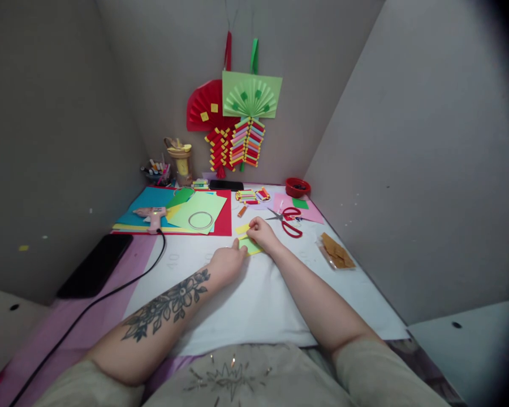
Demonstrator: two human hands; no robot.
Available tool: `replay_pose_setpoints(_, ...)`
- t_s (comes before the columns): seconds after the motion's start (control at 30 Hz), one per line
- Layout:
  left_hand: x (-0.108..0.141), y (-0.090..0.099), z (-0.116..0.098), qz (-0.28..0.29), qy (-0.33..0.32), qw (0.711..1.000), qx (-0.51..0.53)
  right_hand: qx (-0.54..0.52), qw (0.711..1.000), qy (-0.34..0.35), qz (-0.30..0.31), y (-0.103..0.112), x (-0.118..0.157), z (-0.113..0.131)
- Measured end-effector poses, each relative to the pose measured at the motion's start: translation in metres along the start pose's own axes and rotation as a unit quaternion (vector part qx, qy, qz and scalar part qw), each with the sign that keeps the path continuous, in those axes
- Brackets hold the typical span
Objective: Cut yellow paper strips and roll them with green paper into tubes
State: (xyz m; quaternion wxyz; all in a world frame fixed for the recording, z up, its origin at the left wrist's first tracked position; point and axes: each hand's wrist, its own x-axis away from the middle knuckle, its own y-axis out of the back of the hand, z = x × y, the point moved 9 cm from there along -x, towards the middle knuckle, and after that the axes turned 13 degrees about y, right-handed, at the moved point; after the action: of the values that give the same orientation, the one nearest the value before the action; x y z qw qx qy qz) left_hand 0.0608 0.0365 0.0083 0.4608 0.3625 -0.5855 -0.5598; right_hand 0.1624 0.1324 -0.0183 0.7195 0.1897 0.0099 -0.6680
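Note:
A small light-green piece of paper with yellow edging [253, 247] lies on the white table cover in front of me. My left hand [229, 261] presses on its left side, fingers bent and thumb forward, holding it down. Just above it, my right hand [263, 235] is closed in a pinch at the end of a yellow paper strip [241, 229]. The exact fingertip contact is too small to make out. A small brown paper roll [242, 211] lies beyond the strip. Red-handled scissors [292, 221] rest with blades apart, right of my right hand.
Coloured sheets [223, 217] and a pink glue gun [151, 217] lie left, its black cord [152, 265] trailing forward. Paper-roll bundles [248, 196], a red bowl [298, 187] and a phone [226, 185] sit behind. A brown packet [337, 251] lies right. Fan ornaments [252, 99] hang on the wall.

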Motion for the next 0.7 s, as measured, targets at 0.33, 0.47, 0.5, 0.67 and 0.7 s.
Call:
replay_pose_setpoints(0.33,0.002,0.007,-0.004,0.010,0.013,1.000,-0.003,0.019,0.998,0.027,-0.051,0.013,0.001,0.014)
replay_pose_setpoints(0.47,0.002,0.007,-0.002,0.011,0.021,1.000,-0.002,0.102,0.991,0.061,-0.065,0.025,-0.002,0.019)
replay_pose_setpoints(0.5,0.001,0.006,-0.002,0.011,0.021,1.000,-0.002,0.118,0.989,0.064,-0.062,0.026,-0.002,0.019)
replay_pose_setpoints(0.67,0.001,0.002,-0.002,0.012,0.018,1.000,-0.009,0.162,0.984,0.056,-0.049,0.025,-0.002,0.012)
replay_pose_setpoints(0.7,0.001,0.002,-0.002,0.012,0.018,1.000,-0.009,0.168,0.983,0.057,-0.047,0.024,-0.002,0.011)
